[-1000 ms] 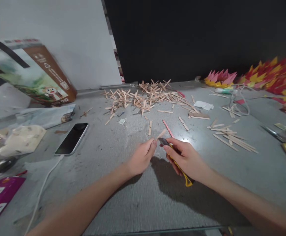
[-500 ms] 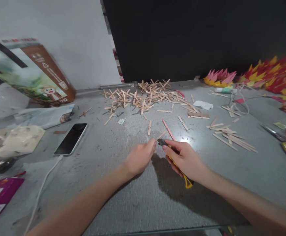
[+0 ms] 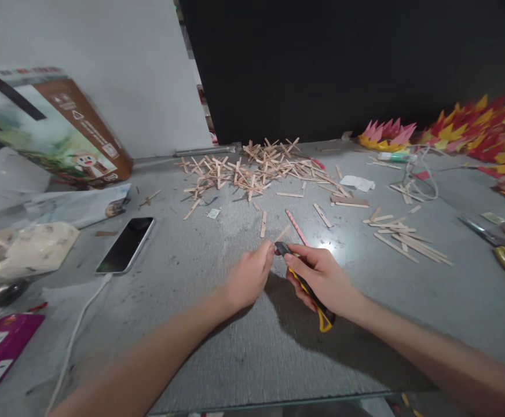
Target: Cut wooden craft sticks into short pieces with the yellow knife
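Note:
My left hand [image 3: 249, 277] is closed on a thin wooden stick [image 3: 283, 233], whose far end pokes out past the fingertips. Wrapped in my right hand [image 3: 322, 275] is a yellow and black utility knife [image 3: 305, 285]. The knife's dark head sits right by the left fingertips, at the stick; whether the blade touches the wood is hidden. Just beyond my hands lie a pink striped straw [image 3: 296, 227] and a loose wooden stick with a dark mark [image 3: 263, 225].
A heap of crossed wooden sticks [image 3: 252, 171] lies at the back. More flat sticks [image 3: 413, 243] and scissors [image 3: 502, 246] are on the right, near folded paper flowers [image 3: 387, 136]. Leftward are a charging phone [image 3: 125, 245], a purple packet [image 3: 4, 347] and a printed bag [image 3: 79, 127].
The knife has shifted slightly left and its handle has turned a little in my right hand. The stick in my left hand has shifted slightly too.

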{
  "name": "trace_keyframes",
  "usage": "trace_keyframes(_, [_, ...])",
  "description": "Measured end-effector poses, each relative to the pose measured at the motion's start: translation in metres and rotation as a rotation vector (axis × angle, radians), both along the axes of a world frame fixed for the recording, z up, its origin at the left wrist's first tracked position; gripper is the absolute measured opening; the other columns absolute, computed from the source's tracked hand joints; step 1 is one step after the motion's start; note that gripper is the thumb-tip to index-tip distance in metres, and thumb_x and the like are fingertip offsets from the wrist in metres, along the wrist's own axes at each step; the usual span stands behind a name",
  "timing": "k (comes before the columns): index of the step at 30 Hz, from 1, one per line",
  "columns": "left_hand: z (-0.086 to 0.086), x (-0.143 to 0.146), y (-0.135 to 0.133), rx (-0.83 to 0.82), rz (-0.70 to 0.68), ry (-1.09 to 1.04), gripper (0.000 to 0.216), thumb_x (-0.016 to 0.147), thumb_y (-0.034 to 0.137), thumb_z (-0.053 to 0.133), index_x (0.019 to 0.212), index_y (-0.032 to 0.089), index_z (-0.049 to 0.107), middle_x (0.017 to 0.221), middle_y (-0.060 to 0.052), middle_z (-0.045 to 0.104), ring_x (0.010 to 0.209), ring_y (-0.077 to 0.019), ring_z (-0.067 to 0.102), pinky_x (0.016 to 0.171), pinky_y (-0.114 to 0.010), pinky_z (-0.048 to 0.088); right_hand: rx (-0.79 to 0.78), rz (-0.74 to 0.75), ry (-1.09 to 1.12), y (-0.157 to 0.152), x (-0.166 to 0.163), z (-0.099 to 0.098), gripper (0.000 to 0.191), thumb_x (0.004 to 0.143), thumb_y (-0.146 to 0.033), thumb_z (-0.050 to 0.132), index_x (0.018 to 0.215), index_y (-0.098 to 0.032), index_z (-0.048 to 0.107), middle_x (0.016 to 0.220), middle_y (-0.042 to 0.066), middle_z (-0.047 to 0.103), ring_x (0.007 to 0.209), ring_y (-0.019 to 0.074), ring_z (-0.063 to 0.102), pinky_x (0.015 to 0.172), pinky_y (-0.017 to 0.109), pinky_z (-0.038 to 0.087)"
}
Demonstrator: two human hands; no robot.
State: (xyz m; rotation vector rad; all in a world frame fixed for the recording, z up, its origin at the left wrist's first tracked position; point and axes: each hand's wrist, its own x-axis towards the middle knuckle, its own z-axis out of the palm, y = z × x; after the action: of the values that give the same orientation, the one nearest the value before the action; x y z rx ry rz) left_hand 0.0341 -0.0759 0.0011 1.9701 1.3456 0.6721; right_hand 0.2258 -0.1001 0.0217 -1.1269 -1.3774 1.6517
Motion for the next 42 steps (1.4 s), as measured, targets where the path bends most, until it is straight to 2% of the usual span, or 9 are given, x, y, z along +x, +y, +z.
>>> trace_keyframes(3, [-0.001, 0.004, -0.002, 0.004, 0.005, -0.124, 0.038, 0.111, 0.044, 0.028, 0.089, 0.023, 0.050, 0.067, 0.003, 0.048, 0.061, -0.0162, 0.047, 0.064, -0.028, 0.033, -0.007, -0.008, 0.018, 0.000, -0.002, -0.001, 0.033, 0.100, -0.055, 0.055, 0.096, -0.023, 0.058, 0.063, -0.008, 0.053, 0.034, 0.0072, 0.046, 0.029, 0.018, 0.035])
trace_keyframes(7, [0.001, 0.008, -0.002, -0.078, -0.010, -0.287, 0.043, 0.110, 0.047, 0.029, 0.077, 0.023, 0.042, 0.062, 0.005, 0.042, 0.058, -0.0135, 0.040, 0.062, -0.027, 0.032, -0.056, 0.020, 0.041, 0.004, 0.000, -0.002, 0.034, 0.099, -0.056, 0.057, 0.106, -0.023, 0.059, 0.061, -0.009, 0.052, 0.033, 0.0071, 0.043, 0.029, 0.018, 0.035])
trace_keyframes(13, [0.003, 0.010, -0.001, -0.178, 0.003, -0.396, 0.044, 0.109, 0.048, 0.031, 0.075, 0.023, 0.040, 0.059, 0.006, 0.039, 0.054, -0.0122, 0.037, 0.058, -0.026, 0.031, -0.089, 0.044, 0.094, 0.007, 0.002, -0.004, 0.034, 0.098, -0.057, 0.059, 0.107, -0.024, 0.057, 0.063, -0.009, 0.051, 0.033, 0.0068, 0.042, 0.028, 0.018, 0.035])
trace_keyframes(20, [-0.002, 0.011, -0.003, -0.098, 0.003, -0.323, 0.040, 0.110, 0.047, 0.029, 0.082, 0.023, 0.044, 0.062, 0.004, 0.045, 0.059, -0.0143, 0.044, 0.060, -0.027, 0.032, -0.275, 0.069, 0.263, 0.005, -0.001, 0.001, 0.029, 0.097, -0.051, 0.065, 0.107, -0.025, 0.055, 0.063, -0.010, 0.052, 0.034, 0.0062, 0.041, 0.029, 0.017, 0.040])
trace_keyframes(28, [-0.004, 0.007, -0.003, -0.060, -0.012, -0.278, 0.043, 0.111, 0.050, 0.027, 0.087, 0.021, 0.049, 0.071, 0.001, 0.055, 0.068, -0.0159, 0.054, 0.066, -0.028, 0.038, -0.283, 0.118, 0.395, 0.008, 0.003, -0.005, 0.024, 0.098, -0.044, 0.066, 0.106, -0.024, 0.057, 0.065, -0.009, 0.054, 0.032, 0.0050, 0.038, 0.026, 0.016, 0.038])
trace_keyframes(31, [-0.004, 0.007, -0.003, -0.118, -0.016, -0.356, 0.041, 0.110, 0.051, 0.031, 0.086, 0.022, 0.046, 0.069, 0.003, 0.050, 0.064, -0.0140, 0.049, 0.062, -0.027, 0.037, -0.290, 0.113, 0.402, 0.010, 0.004, -0.006, 0.024, 0.098, -0.044, 0.067, 0.105, -0.024, 0.056, 0.065, -0.008, 0.055, 0.031, 0.0047, 0.038, 0.026, 0.016, 0.037])
trace_keyframes(37, [0.000, 0.011, -0.004, -0.326, -0.107, -0.708, 0.037, 0.105, 0.055, 0.044, 0.089, 0.023, 0.041, 0.069, 0.007, 0.040, 0.054, -0.0087, 0.033, 0.052, -0.021, 0.030, -0.304, 0.111, 0.409, 0.010, 0.004, -0.004, 0.024, 0.099, -0.043, 0.066, 0.107, -0.025, 0.054, 0.064, -0.009, 0.056, 0.031, 0.0050, 0.038, 0.026, 0.016, 0.037])
trace_keyframes(42, [0.004, 0.010, -0.004, -0.393, -0.138, -0.762, 0.037, 0.104, 0.057, 0.047, 0.095, 0.022, 0.044, 0.062, 0.010, 0.036, 0.050, -0.0075, 0.027, 0.050, -0.021, 0.024, -0.285, 0.116, 0.411, 0.010, 0.006, -0.006, 0.025, 0.098, -0.044, 0.067, 0.105, -0.024, 0.054, 0.064, -0.009, 0.056, 0.030, 0.0049, 0.038, 0.026, 0.016, 0.036])
